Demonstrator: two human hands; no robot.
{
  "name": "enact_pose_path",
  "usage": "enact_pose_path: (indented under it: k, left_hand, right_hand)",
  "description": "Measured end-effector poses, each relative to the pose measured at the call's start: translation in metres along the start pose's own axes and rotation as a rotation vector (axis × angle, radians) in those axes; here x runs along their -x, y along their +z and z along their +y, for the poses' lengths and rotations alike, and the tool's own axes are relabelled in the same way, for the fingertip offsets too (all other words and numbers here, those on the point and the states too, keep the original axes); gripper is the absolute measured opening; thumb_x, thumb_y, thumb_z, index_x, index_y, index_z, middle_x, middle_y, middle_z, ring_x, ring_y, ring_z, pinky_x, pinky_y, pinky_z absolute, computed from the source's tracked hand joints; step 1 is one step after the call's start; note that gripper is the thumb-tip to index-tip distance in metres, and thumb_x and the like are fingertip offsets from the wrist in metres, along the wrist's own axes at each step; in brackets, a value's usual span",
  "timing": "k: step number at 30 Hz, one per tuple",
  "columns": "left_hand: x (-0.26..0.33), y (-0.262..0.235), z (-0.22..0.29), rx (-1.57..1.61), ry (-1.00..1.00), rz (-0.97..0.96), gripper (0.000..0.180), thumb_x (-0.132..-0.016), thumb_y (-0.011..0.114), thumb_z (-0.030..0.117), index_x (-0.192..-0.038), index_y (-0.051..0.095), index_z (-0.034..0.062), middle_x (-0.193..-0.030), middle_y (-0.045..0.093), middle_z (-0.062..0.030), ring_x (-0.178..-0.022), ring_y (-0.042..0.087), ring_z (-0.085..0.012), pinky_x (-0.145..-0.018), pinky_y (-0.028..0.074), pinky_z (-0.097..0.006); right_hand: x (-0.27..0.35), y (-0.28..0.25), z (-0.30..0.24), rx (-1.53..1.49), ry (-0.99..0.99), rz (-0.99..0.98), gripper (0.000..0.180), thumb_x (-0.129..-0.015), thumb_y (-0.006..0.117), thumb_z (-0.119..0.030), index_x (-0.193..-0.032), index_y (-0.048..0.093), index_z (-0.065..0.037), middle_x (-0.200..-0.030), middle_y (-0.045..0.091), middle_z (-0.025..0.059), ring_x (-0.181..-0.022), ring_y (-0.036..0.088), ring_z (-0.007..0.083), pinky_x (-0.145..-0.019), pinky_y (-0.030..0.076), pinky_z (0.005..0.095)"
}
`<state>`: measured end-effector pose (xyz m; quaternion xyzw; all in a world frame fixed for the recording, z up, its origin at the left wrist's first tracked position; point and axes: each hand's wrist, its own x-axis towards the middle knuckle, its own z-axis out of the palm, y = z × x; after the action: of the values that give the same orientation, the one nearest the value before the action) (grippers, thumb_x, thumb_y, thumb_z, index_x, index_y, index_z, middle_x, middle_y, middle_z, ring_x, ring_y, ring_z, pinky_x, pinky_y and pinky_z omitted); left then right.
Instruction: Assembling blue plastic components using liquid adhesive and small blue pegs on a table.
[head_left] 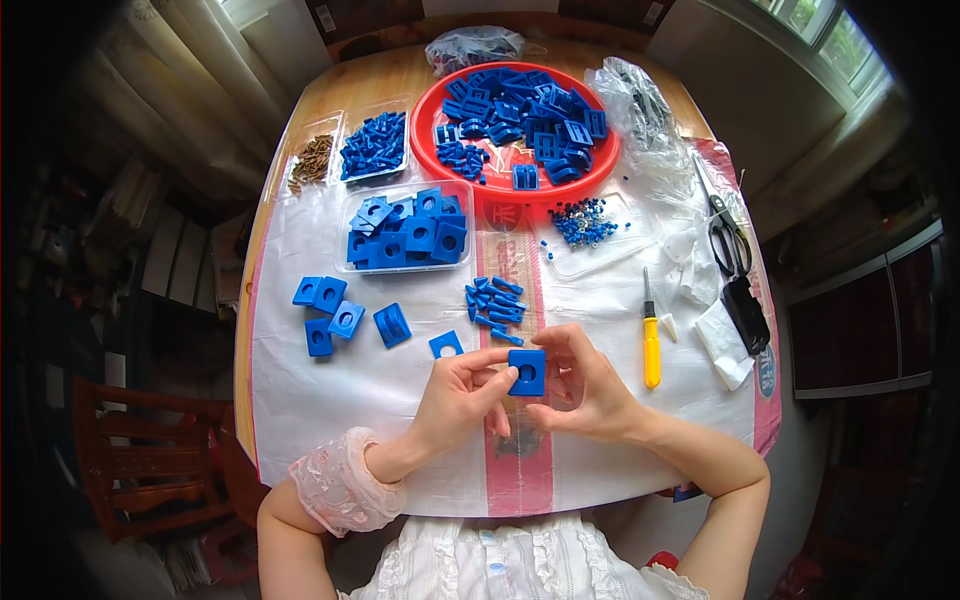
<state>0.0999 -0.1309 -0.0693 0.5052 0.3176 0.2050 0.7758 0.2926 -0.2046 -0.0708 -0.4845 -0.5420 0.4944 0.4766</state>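
Observation:
A blue square plastic block with a round hole is held between both hands above the white sheet. My left hand pinches its left side with thumb and fingers. My right hand grips its right side and top edge. Just left of the hands lies a flat blue square piece. A small heap of blue pins lies right beyond the hands.
A red round tray holds several blue parts. Clear trays hold blue blocks, blue pins and brown bits. Several loose blue blocks lie left. A yellow screwdriver, scissors and small beads lie right.

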Motion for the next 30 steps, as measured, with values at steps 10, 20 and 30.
enact_pose_path:
  k: [10,20,30]
  left_hand:
    - [0.0,0.003,0.001,-0.008,0.031,0.044,0.034,-0.097,0.057,0.014,-0.127,0.055,-0.0033,-0.086,0.071,-0.0078,-0.052,0.066,-0.0126,-0.042,0.048,-0.02]
    - [0.0,0.002,0.0,-0.035,0.018,0.018,0.034,-0.097,0.057,0.014,-0.128,0.056,0.0005,-0.087,0.071,-0.0064,-0.055,0.066,-0.0123,-0.042,0.047,-0.02]
    - [0.0,0.001,-0.001,-0.013,-0.012,-0.005,0.033,-0.097,0.057,0.015,-0.127,0.056,0.0006,-0.085,0.071,-0.0056,-0.054,0.067,-0.0124,-0.043,0.047,-0.02]
  right_hand:
    - [-0.004,-0.012,0.004,-0.385,0.303,-0.024,0.016,-0.093,0.061,-0.007,-0.107,0.06,0.001,-0.095,0.063,0.0011,-0.083,0.058,0.0037,-0.062,0.045,0.0188]
    - [-0.005,-0.01,-0.002,-0.368,0.281,-0.015,0.014,-0.092,0.062,-0.005,-0.105,0.06,0.0,-0.092,0.065,0.0008,-0.074,0.056,0.0006,-0.054,0.04,0.0171]
    - [-0.005,-0.012,-0.003,-0.361,0.296,-0.034,0.01,-0.091,0.062,-0.003,-0.101,0.058,-0.001,-0.088,0.067,0.0027,-0.069,0.056,0.0002,-0.049,0.039,0.0179]
